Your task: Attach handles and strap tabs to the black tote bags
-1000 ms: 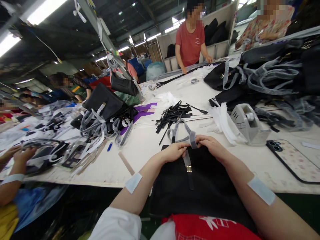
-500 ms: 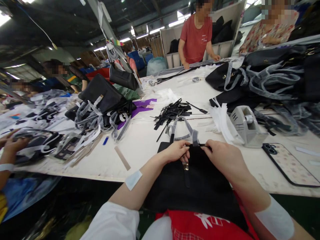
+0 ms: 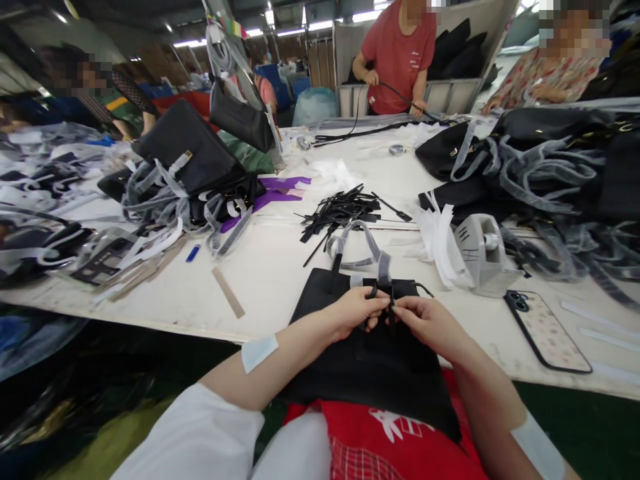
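Note:
A black handbag (image 3: 370, 360) lies flat at the near table edge, its lower part hanging toward my lap. Its handle (image 3: 373, 250) is wrapped in grey plastic film and arches away from me. My left hand (image 3: 356, 312) and my right hand (image 3: 424, 321) meet over the bag's upper middle. Both pinch a thin black strap (image 3: 385, 293) between thumb and fingers. The strap's lower end is hidden by my fingers.
A grey tape dispenser (image 3: 480, 252) and white strips stand to the right, a phone (image 3: 547, 330) in a patterned case nearer. Loose black straps (image 3: 340, 215) lie ahead. Wrapped black bags pile up at left (image 3: 185, 173) and right (image 3: 540, 160). People work across the table.
Both hands have drawn nearer along the bag, from its top edge to its upper middle. They now pinch a thin black strap. The gold clasp tab no longer shows.

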`<act>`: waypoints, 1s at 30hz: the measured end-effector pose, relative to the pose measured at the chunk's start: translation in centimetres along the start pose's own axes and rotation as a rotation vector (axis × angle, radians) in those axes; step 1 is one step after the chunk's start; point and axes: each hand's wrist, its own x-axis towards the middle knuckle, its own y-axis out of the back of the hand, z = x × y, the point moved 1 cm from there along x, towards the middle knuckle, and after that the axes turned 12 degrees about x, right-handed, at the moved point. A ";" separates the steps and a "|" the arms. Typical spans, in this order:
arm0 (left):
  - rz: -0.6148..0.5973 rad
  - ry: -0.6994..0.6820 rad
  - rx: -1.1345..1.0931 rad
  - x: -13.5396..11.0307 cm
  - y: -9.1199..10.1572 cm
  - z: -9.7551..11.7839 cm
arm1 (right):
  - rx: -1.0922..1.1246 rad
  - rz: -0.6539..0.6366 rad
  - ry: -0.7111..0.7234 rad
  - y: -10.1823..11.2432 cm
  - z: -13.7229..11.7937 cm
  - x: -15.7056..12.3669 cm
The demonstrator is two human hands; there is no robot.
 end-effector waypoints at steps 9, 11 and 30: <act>0.136 -0.024 0.139 0.2 -0.5 0.2 | -0.120 0.154 -0.014 -0.7 0.4 -0.3; 0.151 -0.028 0.183 0.2 -0.6 0.3 | -0.259 0.222 0.028 -0.8 0.6 -0.4; 0.211 -0.078 0.423 0.8 0.0 -0.7 | 0.252 0.284 0.082 -2.5 2.5 0.1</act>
